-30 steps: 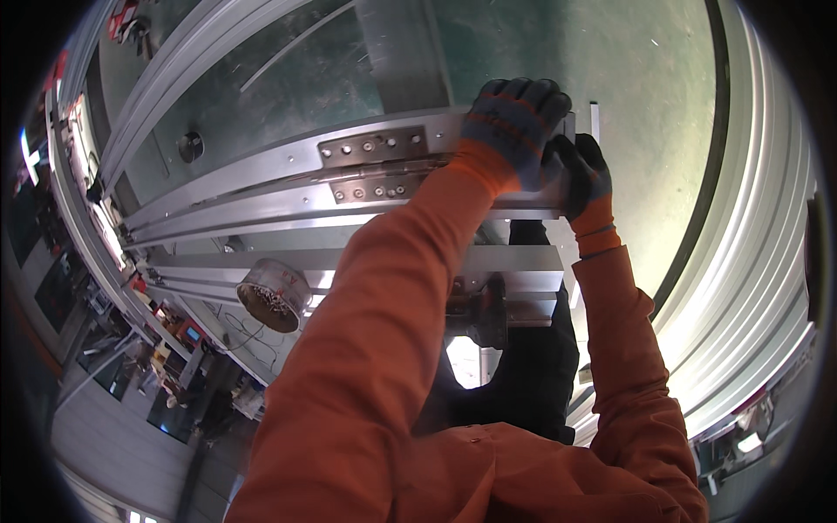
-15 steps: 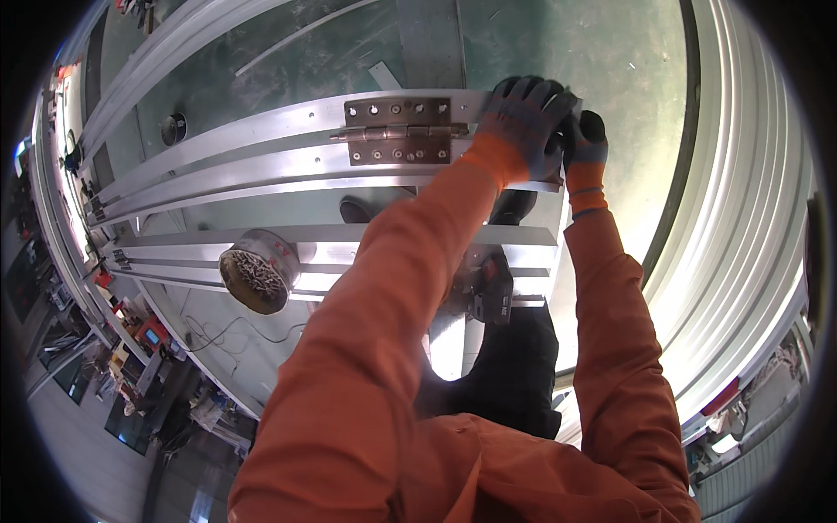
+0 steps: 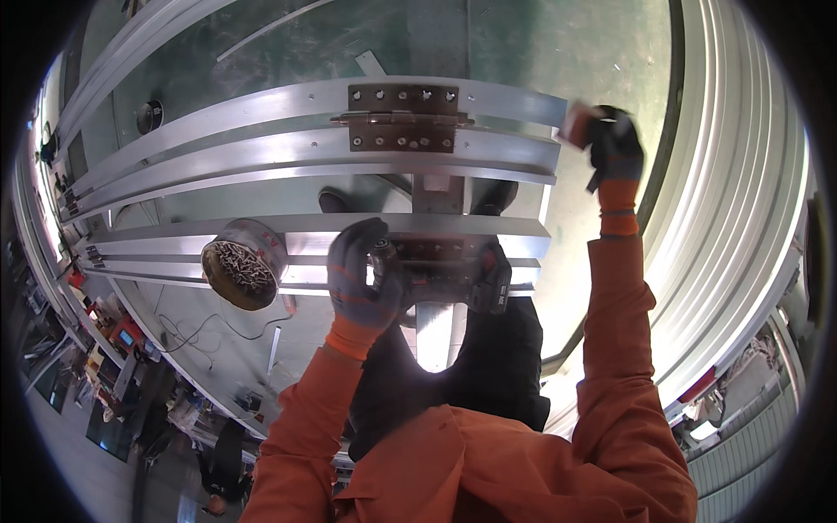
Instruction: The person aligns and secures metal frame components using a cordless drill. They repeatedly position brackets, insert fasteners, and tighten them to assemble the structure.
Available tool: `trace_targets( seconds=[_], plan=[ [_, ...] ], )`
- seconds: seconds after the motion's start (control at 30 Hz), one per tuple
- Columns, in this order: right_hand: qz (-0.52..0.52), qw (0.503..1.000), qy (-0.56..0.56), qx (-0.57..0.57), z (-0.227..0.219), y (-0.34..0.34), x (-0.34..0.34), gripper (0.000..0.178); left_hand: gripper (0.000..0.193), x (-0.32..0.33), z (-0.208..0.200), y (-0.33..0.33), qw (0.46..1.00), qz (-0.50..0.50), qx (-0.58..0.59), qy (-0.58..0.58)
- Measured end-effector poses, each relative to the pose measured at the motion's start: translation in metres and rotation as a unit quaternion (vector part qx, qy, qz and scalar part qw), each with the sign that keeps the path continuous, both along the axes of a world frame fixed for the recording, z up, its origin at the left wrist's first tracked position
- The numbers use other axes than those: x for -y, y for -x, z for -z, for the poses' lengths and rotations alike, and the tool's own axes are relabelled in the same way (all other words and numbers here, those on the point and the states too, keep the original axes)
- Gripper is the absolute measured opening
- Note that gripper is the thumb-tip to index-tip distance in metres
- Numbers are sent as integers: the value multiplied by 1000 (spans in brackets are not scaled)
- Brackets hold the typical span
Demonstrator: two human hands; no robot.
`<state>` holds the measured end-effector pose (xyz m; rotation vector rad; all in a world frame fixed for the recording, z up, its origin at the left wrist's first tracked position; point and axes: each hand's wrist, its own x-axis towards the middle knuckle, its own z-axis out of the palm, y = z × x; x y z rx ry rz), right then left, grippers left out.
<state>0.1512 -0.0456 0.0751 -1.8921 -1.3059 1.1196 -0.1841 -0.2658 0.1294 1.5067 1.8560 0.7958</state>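
Note:
My left hand, in a grey-and-orange glove, is closed around the front end of a dark cordless drill. The drill lies across the nearer aluminium profiles, its battery to the right. Off the right end of the farther profiles, my gloved right hand pinches a small reddish-brown block, blurred by motion. A brown metal hinge spans the two farther profiles, with screw heads in several of its holes.
Left of the drill, a round tub of screws stands on the nearer profiles. Long white profiles are stacked at the right. A black round object lies beyond at left. Another person is at lower left, near cluttered benches.
My left hand has left the right end of the farther profiles and come back to the drill. My right hand has moved off that end to the right, carrying the small block.

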Motion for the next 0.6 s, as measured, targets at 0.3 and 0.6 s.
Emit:
trace_targets(
  seconds=[0.3,0.6],
  plan=[
    [-74,994,12,78,39,44,55,52,40,-3,16,15,998,-32,-49,26],
    [-209,962,-89,147,-24,77,108,55,77,42,35,-9,925,-46,-90,366]
  ],
)
